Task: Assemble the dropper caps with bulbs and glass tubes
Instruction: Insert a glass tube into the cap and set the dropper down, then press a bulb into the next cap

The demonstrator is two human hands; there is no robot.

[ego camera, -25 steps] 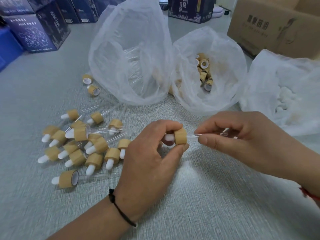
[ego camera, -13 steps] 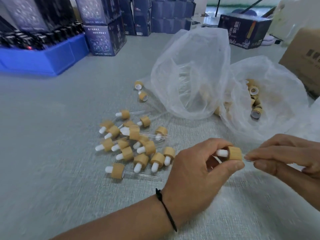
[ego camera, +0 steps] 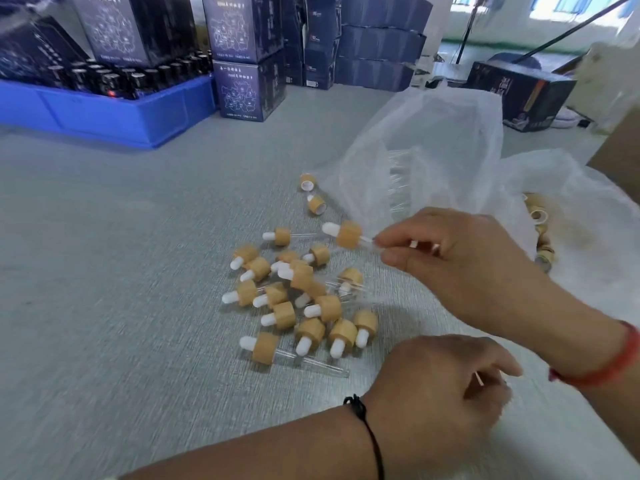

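Observation:
My right hand (ego camera: 460, 268) pinches the glass tube of an assembled dropper (ego camera: 346, 233), whose bamboo-coloured cap and white bulb hang in the air above the pile. That pile of assembled droppers (ego camera: 298, 299) lies on the grey table, several caps with white bulbs and clear tubes. My left hand (ego camera: 440, 386) hovers low near the front with its fingers loosely curled and holds nothing. A clear bag with glass tubes (ego camera: 415, 161) stands behind my right hand. Another clear bag with loose caps (ego camera: 543, 237) sits at the right.
A blue crate of dark bottles (ego camera: 104, 105) and stacked dark boxes (ego camera: 249, 84) stand at the back left. Two loose caps (ego camera: 313, 195) lie next to the tube bag. A cardboard box edge (ego camera: 620, 157) shows at the far right.
My left hand let go of the cap and dropped toward the front. My right hand carried the assembled dropper leftward over the pile. The camera view swung left.

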